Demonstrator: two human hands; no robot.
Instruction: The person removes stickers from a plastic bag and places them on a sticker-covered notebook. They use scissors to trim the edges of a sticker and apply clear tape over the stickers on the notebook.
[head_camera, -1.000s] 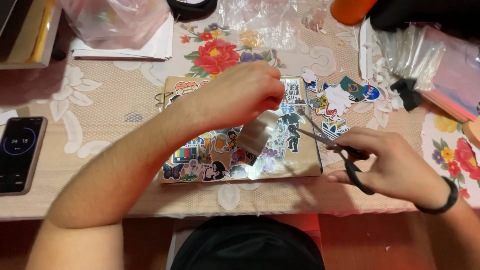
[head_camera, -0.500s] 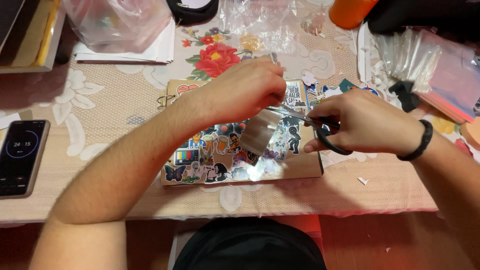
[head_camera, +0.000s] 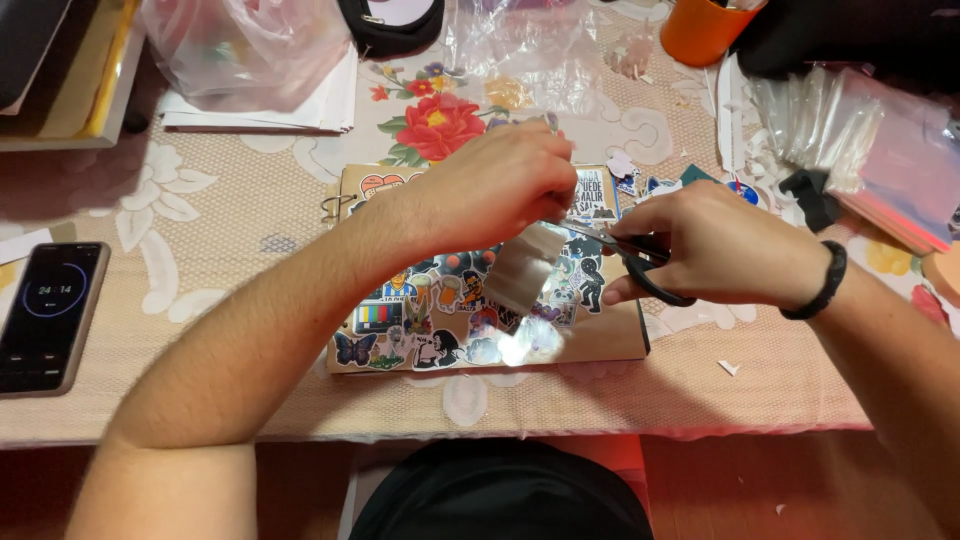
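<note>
A small shiny sheet of paper (head_camera: 522, 270) hangs over the sticker-covered notebook (head_camera: 440, 310), pinched at its top edge by the left hand (head_camera: 500, 185), while the right hand (head_camera: 715, 245) grips black scissors (head_camera: 630, 262) whose blades meet the sheet's right edge — whether they are cutting into it is hard to tell. The notebook lies flat near the front edge of the lace-covered table (head_camera: 200, 215), with bare cloth to its left up to a phone (head_camera: 48, 315) by the left forearm. Behind and to the right it is crowded — clear plastic bags (head_camera: 540, 55), an orange cup (head_camera: 700, 28), loose stickers (head_camera: 640, 180).
</note>
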